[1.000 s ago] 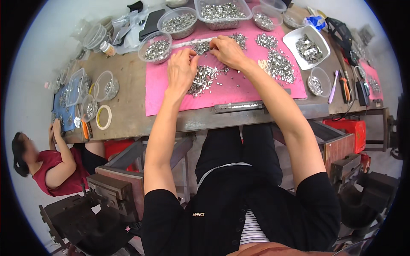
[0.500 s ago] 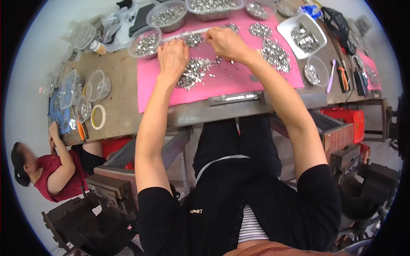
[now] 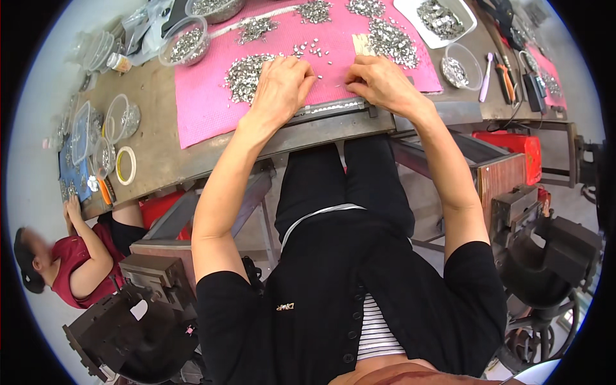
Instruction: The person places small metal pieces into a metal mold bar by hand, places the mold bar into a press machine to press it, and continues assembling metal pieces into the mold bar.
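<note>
My left hand [image 3: 281, 90] rests at the right side of a heap of small silvery metal pieces [image 3: 244, 78] on a pink mat [image 3: 199, 109]. Its fingers are curled together, and whatever they pinch is too small to make out. Across a short gap, my right hand [image 3: 385, 85] hovers over the mat with thumb and forefinger drawn together; I cannot make out what is between them. Below both hands, at the mat's near edge, lies a narrow metal holder [image 3: 330, 108] with a row of shiny pieces. A few loose pieces [image 3: 308, 48] are scattered beyond the hands.
More metal heaps lie farther back, one beside a beige block [image 3: 362, 43]. A white tray [image 3: 468, 27] and round plastic tubs [image 3: 186, 43] hold pieces. At right lie a purple-handled tool [image 3: 486, 78] and orange-handled pliers [image 3: 507, 83]. A co-worker [image 3: 77, 256] sits at left.
Both hands have come back from the far small heap toward the mat's near edge, above the metal holder. The whole view has shifted, so the table sits higher in the picture.
</note>
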`<control>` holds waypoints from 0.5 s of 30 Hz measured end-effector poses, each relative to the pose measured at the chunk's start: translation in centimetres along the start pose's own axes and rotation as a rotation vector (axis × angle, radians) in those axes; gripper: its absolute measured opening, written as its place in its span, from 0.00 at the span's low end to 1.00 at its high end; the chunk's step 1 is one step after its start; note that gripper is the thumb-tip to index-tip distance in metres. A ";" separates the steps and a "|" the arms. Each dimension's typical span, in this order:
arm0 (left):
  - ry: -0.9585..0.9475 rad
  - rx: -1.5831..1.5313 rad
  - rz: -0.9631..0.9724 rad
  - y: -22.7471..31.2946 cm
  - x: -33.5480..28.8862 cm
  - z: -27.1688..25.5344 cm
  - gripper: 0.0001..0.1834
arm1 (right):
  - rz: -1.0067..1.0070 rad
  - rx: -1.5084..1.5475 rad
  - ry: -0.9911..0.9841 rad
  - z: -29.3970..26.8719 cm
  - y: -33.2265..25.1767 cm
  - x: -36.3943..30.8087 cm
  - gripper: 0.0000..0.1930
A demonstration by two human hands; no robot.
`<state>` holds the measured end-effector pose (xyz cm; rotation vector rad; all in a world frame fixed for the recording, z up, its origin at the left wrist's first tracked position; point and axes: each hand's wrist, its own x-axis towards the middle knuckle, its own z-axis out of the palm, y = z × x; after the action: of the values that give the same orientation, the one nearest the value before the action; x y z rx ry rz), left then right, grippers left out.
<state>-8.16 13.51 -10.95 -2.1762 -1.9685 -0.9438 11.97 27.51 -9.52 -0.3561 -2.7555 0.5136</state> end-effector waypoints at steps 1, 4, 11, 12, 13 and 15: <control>0.013 0.006 -0.003 0.0 -0.1 0.0 0.05 | -0.009 0.010 0.017 0.1 0.1 -0.1 0.06; 0.019 0.014 -0.005 -0.2 -0.5 0.2 0.06 | -0.020 0.023 0.061 0.2 0.0 -0.2 0.07; 0.015 0.026 -0.029 0.0 -0.6 0.4 0.06 | 0.023 0.368 0.216 0.1 -2.7 -2.2 0.05; 0.019 0.026 -0.027 0.0 -0.6 0.4 0.06 | 0.018 0.385 0.204 0.3 -3.2 -2.6 0.05; 0.017 0.033 -0.020 0.0 -0.5 0.4 0.06 | 0.020 0.385 0.204 0.5 -3.6 -2.7 0.05; 0.016 0.040 -0.014 0.1 -0.5 0.4 0.06 | -0.018 0.299 0.255 1.2 -4.1 -2.9 0.05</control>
<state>-7.91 13.18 -11.48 -2.1300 -1.9801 -0.9124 13.47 22.61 -9.74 -0.3005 -2.3905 0.8029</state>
